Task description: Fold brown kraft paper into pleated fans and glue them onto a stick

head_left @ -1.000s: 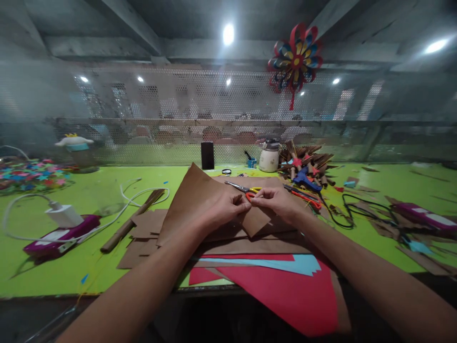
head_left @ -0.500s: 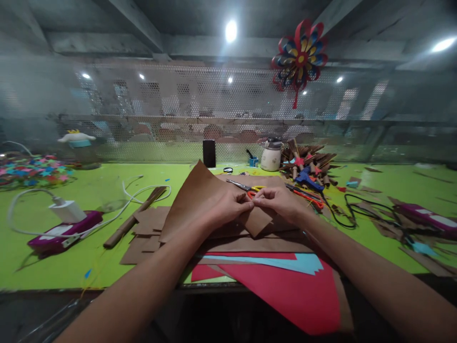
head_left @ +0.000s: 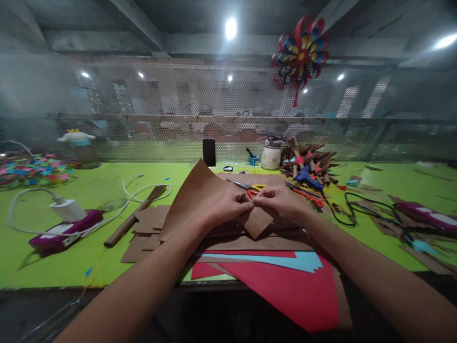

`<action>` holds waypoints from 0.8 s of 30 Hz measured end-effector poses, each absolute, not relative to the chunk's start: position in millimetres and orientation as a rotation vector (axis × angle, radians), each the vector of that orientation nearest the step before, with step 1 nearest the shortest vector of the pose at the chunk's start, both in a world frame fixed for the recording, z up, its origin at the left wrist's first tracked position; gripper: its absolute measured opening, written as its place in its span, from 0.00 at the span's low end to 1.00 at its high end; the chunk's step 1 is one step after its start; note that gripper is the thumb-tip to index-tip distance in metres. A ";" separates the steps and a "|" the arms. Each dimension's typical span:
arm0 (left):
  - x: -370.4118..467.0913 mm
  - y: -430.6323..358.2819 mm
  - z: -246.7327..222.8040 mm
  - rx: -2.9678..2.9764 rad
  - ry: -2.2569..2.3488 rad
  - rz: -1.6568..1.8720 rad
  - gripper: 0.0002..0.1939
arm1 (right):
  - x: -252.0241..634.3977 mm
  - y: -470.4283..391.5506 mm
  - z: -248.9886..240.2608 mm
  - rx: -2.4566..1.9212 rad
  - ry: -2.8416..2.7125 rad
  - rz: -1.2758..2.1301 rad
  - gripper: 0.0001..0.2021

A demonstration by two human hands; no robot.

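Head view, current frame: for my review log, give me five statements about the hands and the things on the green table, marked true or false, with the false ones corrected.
1. The left hand and right hand are close together over brown paper. True.
2. The metal scissors with yellow and orange handles point their blades to the right. False: the blades point left.
3. A black rectangular slab stands upright at the far side of the green table. True.
4. The blue glue gun lies left of the white-bodied jug. False: it lies to the right.
5. The large red paper sheet lies wholly on the table. False: part extends past the near edge.
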State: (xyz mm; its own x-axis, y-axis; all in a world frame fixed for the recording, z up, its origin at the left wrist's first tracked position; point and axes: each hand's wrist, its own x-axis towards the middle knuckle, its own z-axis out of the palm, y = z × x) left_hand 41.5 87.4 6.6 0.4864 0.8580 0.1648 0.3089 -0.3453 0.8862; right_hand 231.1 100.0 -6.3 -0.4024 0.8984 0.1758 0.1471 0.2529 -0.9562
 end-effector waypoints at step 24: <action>39.8 90.3 4.3 1.696 0.915 0.859 0.14 | 222.2 99.0 -6.0 -0.926 -1.622 1.281 0.18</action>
State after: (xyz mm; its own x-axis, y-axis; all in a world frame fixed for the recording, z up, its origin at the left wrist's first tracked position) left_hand 39.8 90.3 4.3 0.4648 0.8768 0.1232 0.1780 -0.2288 0.9571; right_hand 222.2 99.0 -6.0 -0.3655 0.9150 0.1709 0.0453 0.2009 -0.9786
